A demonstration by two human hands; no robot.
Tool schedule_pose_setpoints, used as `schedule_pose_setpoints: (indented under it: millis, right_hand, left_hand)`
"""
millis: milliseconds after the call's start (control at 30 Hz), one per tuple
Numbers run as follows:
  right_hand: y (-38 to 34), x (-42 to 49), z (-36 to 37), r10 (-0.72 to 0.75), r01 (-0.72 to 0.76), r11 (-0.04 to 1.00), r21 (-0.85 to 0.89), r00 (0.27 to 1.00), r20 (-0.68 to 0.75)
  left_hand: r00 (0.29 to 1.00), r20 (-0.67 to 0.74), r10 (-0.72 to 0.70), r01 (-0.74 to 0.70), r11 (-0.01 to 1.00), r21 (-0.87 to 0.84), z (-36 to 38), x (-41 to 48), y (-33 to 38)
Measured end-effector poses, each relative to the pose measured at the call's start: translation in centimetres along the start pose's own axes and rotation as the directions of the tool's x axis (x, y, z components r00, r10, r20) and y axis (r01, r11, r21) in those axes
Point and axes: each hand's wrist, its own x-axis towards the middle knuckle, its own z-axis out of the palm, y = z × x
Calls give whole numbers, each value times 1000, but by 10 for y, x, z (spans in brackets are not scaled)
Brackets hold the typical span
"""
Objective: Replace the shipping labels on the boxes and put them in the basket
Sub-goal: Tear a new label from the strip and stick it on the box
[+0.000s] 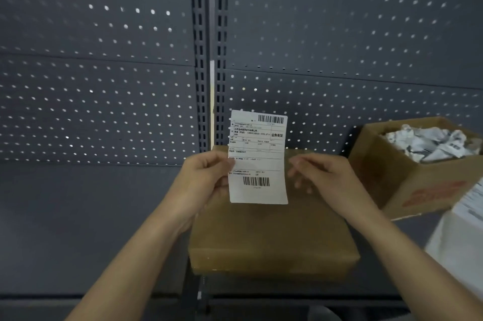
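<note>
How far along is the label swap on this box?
Done: the box shows a bare top, and crumpled paper fills the open carton. In hand: the left hand pinches a printed label above the box; the right hand hovers open at its edge. Left: sticking it on and basketing the box; no basket is in view.

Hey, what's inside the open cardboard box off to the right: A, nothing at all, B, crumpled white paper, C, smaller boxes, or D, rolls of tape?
B: the open box holds a heap of crumpled white paper with bits of dark print on it.
</note>
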Motion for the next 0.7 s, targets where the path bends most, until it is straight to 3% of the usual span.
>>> schedule_pose_setpoints:
  millis: [333, 567, 700]
  right_hand:
    - [1, 4, 7, 73, -73, 997, 31, 997, -8]
    - [3, -1, -6, 90, -90, 996, 11, 995, -51]
    - [5, -6, -12, 108, -108, 994, -3, 994, -22]
  left_hand:
    - [998, 61, -35, 34, 999, 26, 2, 10, -8]
    - [997, 76, 19, -36, 971, 236, 13, 11, -13]
    - [996, 37, 87, -94, 901, 423, 20, 8, -18]
